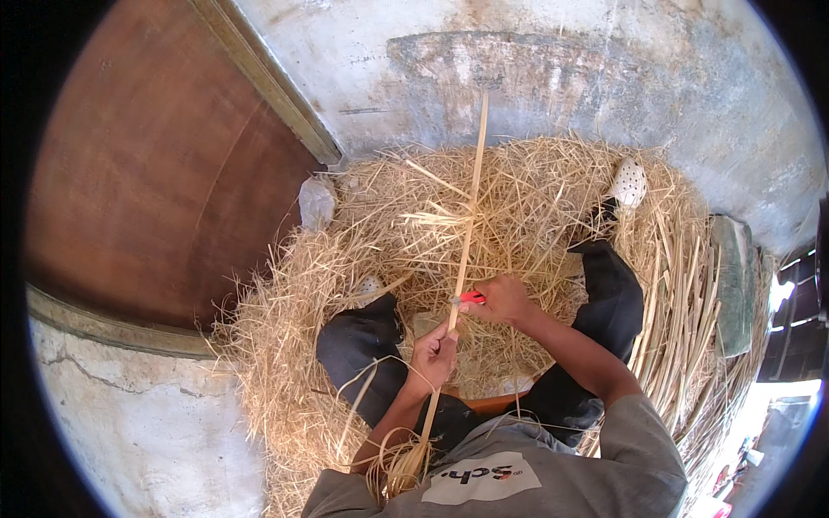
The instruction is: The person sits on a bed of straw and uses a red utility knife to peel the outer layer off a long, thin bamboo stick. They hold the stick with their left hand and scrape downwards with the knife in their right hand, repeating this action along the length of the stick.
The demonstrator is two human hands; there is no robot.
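A long, flat, pale strip (472, 220), like split bamboo or cane, runs from beside my body up toward the far wall. My left hand (433, 360) is closed around its lower part, with the thumb along it. Just above, my right hand (503, 299) grips a small red-handled tool (471, 298), whose grey tip lies against the strip. Whether that tip is a blade I cannot tell. Curled thin strips (399, 473) gather at my left forearm, beside the strip's lower end. Pale shavings (436, 218) stick out around its middle.
Loose straw-like shavings (527, 186) cover the floor around my bent legs. Long uncut stalks (669, 302) lie to the right, beside a grey-green slab (731, 285). A brown door panel (164, 164) is on the left, a plastic bag (317, 203) near its corner. A stained wall (553, 78) stands ahead.
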